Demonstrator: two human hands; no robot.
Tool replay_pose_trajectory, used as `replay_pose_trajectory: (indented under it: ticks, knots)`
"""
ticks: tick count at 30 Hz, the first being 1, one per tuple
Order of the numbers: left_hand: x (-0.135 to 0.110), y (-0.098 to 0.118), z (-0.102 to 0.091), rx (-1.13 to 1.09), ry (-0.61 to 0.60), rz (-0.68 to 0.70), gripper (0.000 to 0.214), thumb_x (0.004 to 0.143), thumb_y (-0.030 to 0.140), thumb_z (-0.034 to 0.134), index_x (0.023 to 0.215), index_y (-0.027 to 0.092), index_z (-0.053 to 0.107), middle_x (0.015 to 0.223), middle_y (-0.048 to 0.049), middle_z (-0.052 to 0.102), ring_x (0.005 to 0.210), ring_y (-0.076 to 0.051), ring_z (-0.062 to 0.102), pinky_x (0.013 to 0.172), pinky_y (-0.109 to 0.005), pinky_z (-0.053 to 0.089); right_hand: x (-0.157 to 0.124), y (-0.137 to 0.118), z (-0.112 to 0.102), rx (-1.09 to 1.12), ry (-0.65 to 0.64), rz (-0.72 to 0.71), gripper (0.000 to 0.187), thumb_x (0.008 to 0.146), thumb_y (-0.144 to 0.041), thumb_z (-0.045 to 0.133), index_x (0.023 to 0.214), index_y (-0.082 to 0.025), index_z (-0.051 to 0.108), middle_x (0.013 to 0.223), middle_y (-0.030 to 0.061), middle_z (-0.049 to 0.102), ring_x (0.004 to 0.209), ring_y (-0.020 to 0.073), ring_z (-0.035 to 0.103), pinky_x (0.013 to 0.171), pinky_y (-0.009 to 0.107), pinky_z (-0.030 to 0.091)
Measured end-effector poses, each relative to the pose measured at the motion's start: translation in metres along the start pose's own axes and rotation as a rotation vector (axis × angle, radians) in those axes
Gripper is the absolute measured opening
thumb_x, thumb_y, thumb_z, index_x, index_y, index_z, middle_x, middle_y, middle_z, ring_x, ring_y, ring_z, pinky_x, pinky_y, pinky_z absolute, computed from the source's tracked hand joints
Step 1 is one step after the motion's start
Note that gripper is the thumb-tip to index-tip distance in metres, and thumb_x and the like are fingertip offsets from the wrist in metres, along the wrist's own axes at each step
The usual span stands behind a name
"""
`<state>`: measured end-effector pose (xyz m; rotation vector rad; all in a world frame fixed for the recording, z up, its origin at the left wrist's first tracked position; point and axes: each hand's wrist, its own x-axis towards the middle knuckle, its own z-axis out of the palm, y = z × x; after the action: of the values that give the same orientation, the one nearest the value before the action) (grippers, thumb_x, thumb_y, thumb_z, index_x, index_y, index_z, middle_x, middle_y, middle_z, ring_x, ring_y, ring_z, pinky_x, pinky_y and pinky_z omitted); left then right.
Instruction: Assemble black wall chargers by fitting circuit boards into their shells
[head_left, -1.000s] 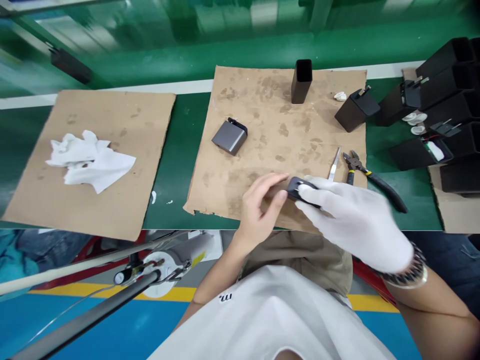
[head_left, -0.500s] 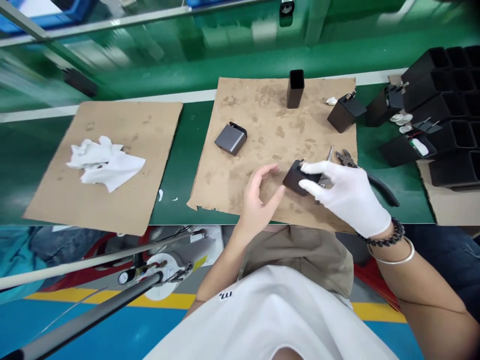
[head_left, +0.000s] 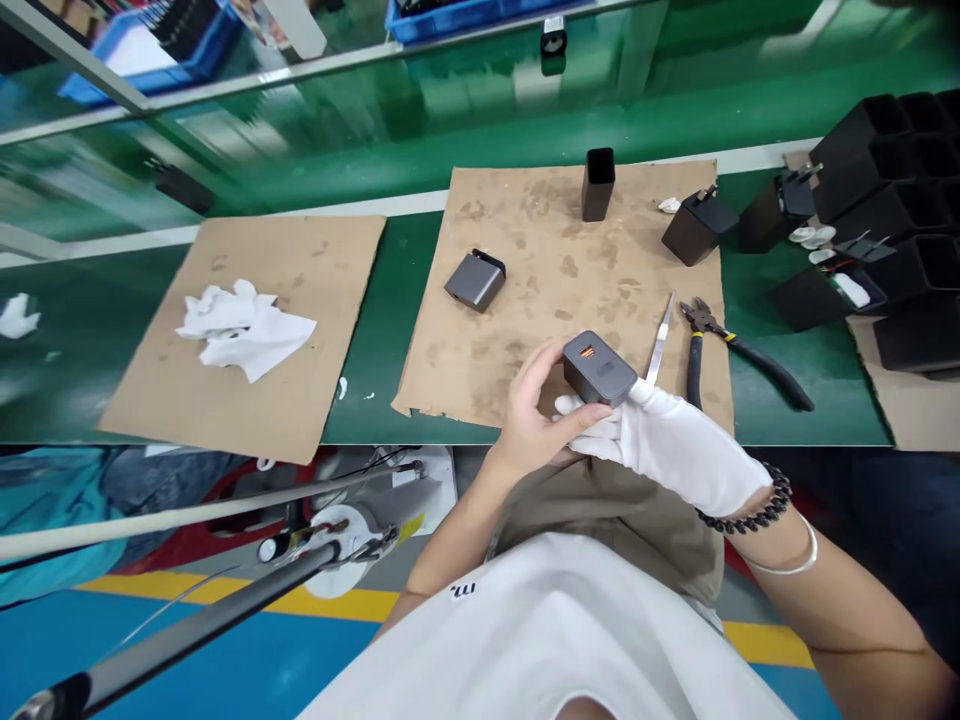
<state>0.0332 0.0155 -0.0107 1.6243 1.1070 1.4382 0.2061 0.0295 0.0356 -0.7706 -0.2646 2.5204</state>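
Between my two hands is a black charger (head_left: 598, 368), its end face with a small orange-lit USB port turned up. My bare left hand (head_left: 536, 415) grips it from the left, thumb along the near side. The white-gloved right hand (head_left: 637, 425) holds its right and lower side; some gloved fingers are hidden beneath it. Just right of the charger lie a slim metal blade tool (head_left: 659, 340) and pliers (head_left: 709, 335) with black handles. Another dark charger (head_left: 477, 280) rests on the cardboard sheet (head_left: 517, 330), up and left of my hands.
An open black case (head_left: 598, 186) stands at the cardboard's far edge. Chargers with plug pins (head_left: 697, 228) and rows of hollow black cases (head_left: 900, 190) are on the right. White cloths (head_left: 244, 325) lie on the left cardboard (head_left: 300, 260). A green glossy panel (head_left: 420, 130) borders the back.
The charger has been lifted and turned so its port face shows. My left hand has closed on it, and my right hand has shifted to beneath and beside it. The view has swung slightly left.
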Motion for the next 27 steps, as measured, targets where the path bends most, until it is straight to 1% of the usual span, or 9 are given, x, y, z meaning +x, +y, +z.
replay_pose_trajectory:
  ticks: [5,8,11,13,14,15,17,20,27]
  knots:
    - [-0.003,0.003,-0.002,-0.006,-0.004,-0.012,0.060,0.090,0.057,0.073,0.137,0.021,0.059,0.133,-0.0133,0.067,0.124,-0.028,0.066,0.108,-0.042,0.055,-0.004,0.005,-0.001,-0.210,0.061,-0.062,0.029,0.103,-0.043,0.052,0.118,-0.030,0.072,0.116,-0.0005,0.079,0.107,0.0155,0.076,0.101,0.035,0.063]
    - [-0.008,0.009,-0.002,0.090,-0.011,-0.024,0.058,0.095,0.050,0.069,0.144,0.022,0.053,0.139,-0.0146,0.065,0.131,-0.028,0.063,0.111,-0.043,0.054,-0.006,-0.019,0.003,-0.363,0.156,-0.208,0.022,0.098,-0.042,0.059,0.111,-0.030,0.072,0.110,0.0001,0.078,0.098,0.0159,0.076,0.091,0.033,0.066]
    - [-0.012,0.014,-0.001,0.282,-0.028,-0.040,0.044,0.101,0.034,0.064,0.142,0.023,0.055,0.137,-0.0137,0.066,0.130,-0.025,0.064,0.111,-0.041,0.054,0.003,-0.081,0.020,-0.527,0.286,-0.471,0.017,0.095,-0.035,0.068,0.108,-0.024,0.068,0.119,0.0031,0.074,0.099,0.0169,0.074,0.092,0.034,0.064]
    - [-0.013,0.014,0.001,0.391,-0.037,-0.024,0.034,0.101,0.026,0.061,0.135,0.022,0.060,0.132,-0.0127,0.068,0.126,-0.024,0.066,0.110,-0.039,0.056,0.019,-0.140,0.034,-1.057,0.637,-0.872,0.021,0.095,-0.023,0.068,0.115,-0.018,0.062,0.119,0.0083,0.073,0.093,0.0172,0.073,0.088,0.038,0.064]
    - [-0.012,0.014,0.003,0.432,-0.035,-0.008,0.030,0.101,0.023,0.061,0.131,0.022,0.062,0.129,-0.0121,0.069,0.124,-0.023,0.067,0.108,-0.038,0.056,0.030,-0.170,0.041,-1.404,0.837,-0.961,0.034,0.092,-0.019,0.071,0.123,-0.016,0.059,0.122,0.0093,0.072,0.097,0.0162,0.071,0.091,0.037,0.063]
    - [-0.011,0.013,0.005,0.463,-0.027,0.011,0.026,0.101,0.021,0.060,0.127,0.021,0.064,0.126,-0.0115,0.070,0.121,-0.022,0.069,0.106,-0.037,0.057,0.042,-0.200,0.045,-1.525,0.941,-0.988,0.043,0.086,-0.015,0.078,0.125,-0.012,0.060,0.126,0.0114,0.070,0.105,0.0183,0.068,0.100,0.041,0.059]
    - [-0.010,0.012,0.009,0.521,0.000,0.045,0.021,0.100,0.018,0.059,0.120,0.020,0.066,0.119,-0.0105,0.072,0.113,-0.021,0.071,0.101,-0.035,0.059,0.069,-0.250,0.048,-1.647,1.065,-0.944,0.043,0.082,-0.015,0.082,0.121,-0.007,0.064,0.128,0.0148,0.069,0.118,0.0226,0.064,0.113,0.047,0.049]
    - [-0.009,0.011,0.013,0.593,0.051,0.094,0.016,0.100,0.016,0.058,0.112,0.019,0.067,0.111,-0.0100,0.074,0.104,-0.021,0.072,0.093,-0.035,0.060,0.105,-0.291,0.040,-1.771,1.191,-0.810,0.039,0.097,-0.031,0.071,0.130,-0.013,0.063,0.134,0.0129,0.064,0.122,0.0242,0.064,0.105,0.051,0.054]
    - [-0.010,0.009,0.013,0.604,0.080,0.134,0.014,0.100,0.015,0.057,0.109,0.019,0.067,0.104,-0.0091,0.074,0.097,-0.021,0.071,0.088,-0.035,0.058,0.126,-0.309,0.032,-1.981,1.175,-0.532,0.043,0.101,-0.039,0.064,0.136,-0.015,0.060,0.138,0.0126,0.061,0.118,0.0234,0.065,0.101,0.048,0.057]
